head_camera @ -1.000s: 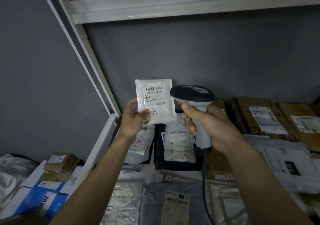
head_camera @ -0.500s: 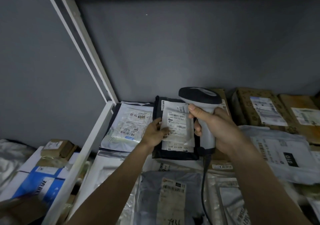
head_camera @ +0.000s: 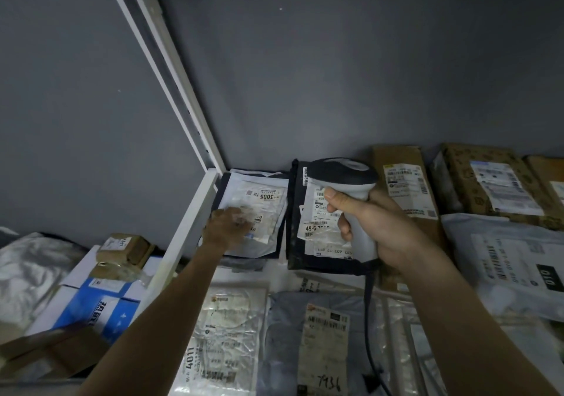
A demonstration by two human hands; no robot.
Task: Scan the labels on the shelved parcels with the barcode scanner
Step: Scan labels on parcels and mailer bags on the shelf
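Note:
My right hand (head_camera: 375, 228) grips the handle of the grey and black barcode scanner (head_camera: 343, 171), whose head hangs over the back of the shelf. Beneath it a small white labelled parcel (head_camera: 317, 231) lies on a black parcel (head_camera: 293, 212). My left hand (head_camera: 227, 228), blurred, rests with its fingers laid on the white parcel marked 3005 (head_camera: 262, 196) in the shelf's back left corner. That parcel lies flat on a dark one.
Cardboard boxes (head_camera: 406, 188) (head_camera: 491, 182) line the back right, with a white poly bag (head_camera: 503, 264) in front. A silver bag marked 4011 (head_camera: 225, 334) and a grey bag (head_camera: 287, 340) lie near me. The white shelf upright (head_camera: 189, 115) stands left; a blue and white box (head_camera: 100, 304) lies beyond it.
My left hand lowered the small white parcel onto the black one, let go and moved left onto the 3005 parcel. The scanner stayed near the black parcel.

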